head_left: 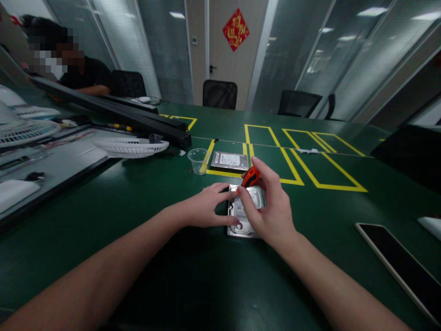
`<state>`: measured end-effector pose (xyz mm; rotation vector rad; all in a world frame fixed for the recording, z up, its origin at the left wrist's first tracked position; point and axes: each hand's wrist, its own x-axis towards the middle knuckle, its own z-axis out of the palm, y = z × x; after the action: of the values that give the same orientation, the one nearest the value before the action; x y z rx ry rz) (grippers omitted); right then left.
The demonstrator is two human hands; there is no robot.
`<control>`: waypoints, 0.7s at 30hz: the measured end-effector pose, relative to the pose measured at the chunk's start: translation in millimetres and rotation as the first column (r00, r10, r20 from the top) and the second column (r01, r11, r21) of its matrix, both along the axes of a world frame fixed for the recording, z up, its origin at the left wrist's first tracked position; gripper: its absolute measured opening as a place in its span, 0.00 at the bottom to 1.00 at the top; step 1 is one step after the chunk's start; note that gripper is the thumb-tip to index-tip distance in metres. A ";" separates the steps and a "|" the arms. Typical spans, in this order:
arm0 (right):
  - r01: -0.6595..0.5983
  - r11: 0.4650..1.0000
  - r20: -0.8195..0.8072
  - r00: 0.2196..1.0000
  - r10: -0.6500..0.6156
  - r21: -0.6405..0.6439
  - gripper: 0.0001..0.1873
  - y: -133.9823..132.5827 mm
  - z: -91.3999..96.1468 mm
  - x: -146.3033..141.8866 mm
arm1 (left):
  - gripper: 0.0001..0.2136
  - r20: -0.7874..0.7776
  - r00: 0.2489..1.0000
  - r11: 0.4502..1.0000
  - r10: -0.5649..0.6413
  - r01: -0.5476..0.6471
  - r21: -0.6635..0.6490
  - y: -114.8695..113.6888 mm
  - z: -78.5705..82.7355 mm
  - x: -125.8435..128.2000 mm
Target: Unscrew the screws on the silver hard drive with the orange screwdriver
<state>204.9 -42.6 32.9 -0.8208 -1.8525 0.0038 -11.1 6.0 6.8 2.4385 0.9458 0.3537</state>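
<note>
A silver hard drive (255, 197) lies flat on the green table in front of me. My right hand (275, 207) pinches an orange and black screwdriver (251, 176) by its handle, tilted above the upper part of the drive. The screwdriver's tip is hidden behind my fingers. My left hand (203, 207) reaches in from the left with thumb and fingers spread, resting on the drive's left side. Just beyond, a second hard drive (229, 160) with a white label sits within yellow tape lines. Beside it stands a clear plastic cup (198, 162).
A phone (396, 262) lies at the right. On the left are a white fan grille (131, 146), long black bars (138, 117) and a grey panel (69, 165). Yellow tape rectangles mark the table (193, 285). Another person (86, 73) sits at the far left.
</note>
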 end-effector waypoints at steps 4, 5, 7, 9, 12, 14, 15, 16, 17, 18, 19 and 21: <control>-0.013 1.000 -0.029 1.000 0.012 -0.016 0.39 -0.7 0.2 0.4 | 0.40 0.002 1.000 1.000 -0.001 0.001 0.002 0.4 -0.4 -0.5; -0.006 1.000 -0.022 1.000 0.005 -0.014 0.38 -0.7 0.6 0.7 | 0.40 0.007 1.000 1.000 -0.002 0.002 0.005 0.3 -0.3 -0.6; 0.014 1.000 -0.003 1.000 -0.014 -0.002 0.37 -0.4 1.4 1.3 | 0.40 0.011 1.000 1.000 -0.006 0.006 0.010 0.2 0.3 -0.7; 0.025 1.000 0.001 1.000 -0.025 0.005 0.36 -0.1 1.7 1.6 | 0.39 0.009 1.000 1.000 -0.013 0.013 0.012 0.0 0.8 -0.6; 0.012 1.000 -0.009 1.000 -0.012 0.002 0.35 -0.5 1.4 1.1 | 0.38 0.026 1.000 1.000 -0.016 0.016 0.019 -0.2 0.6 -0.3; -0.010 1.000 -0.015 1.000 0.010 -0.009 0.36 -1.0 1.0 0.5 | 0.39 0.041 0.999 1.000 -0.015 0.014 0.027 -0.1 -0.1 -0.2; -0.020 1.000 -0.018 1.000 0.020 -0.016 0.37 -1.3 1.1 0.3 | 0.39 0.044 0.999 0.999 -0.017 0.016 0.032 0.0 -0.5 -0.2; -0.026 0.999 -0.019 0.999 0.026 -0.022 0.37 -1.4 1.2 0.3 | 0.39 0.043 0.999 0.999 -0.020 0.018 0.036 0.2 -0.8 -0.3; -0.028 0.999 -0.016 0.999 0.028 -0.026 0.37 -1.4 1.5 0.3 | 0.39 0.039 0.999 0.999 -0.021 0.019 0.038 0.3 -1.0 -0.3; -0.025 0.999 -0.011 1.000 0.025 -0.024 0.37 -1.2 2.0 0.5 | 0.39 0.037 0.999 0.999 -0.021 0.020 0.037 0.4 -0.9 -0.4; -0.018 1.000 -0.006 1.000 0.018 -0.015 0.37 -1.0 2.4 0.7 | 0.39 0.035 0.999 0.999 -0.021 0.020 0.035 0.4 -0.7 -0.4; 0.000 1.000 0.001 1.000 0.000 0.008 0.35 -0.4 3.0 1.1 | 0.38 0.036 0.999 0.999 -0.023 0.022 0.028 0.2 0.3 -0.2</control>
<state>205.9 -43.0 35.9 -0.8149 -1.8527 -0.0040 -11.3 6.3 7.1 2.4575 0.9034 0.4042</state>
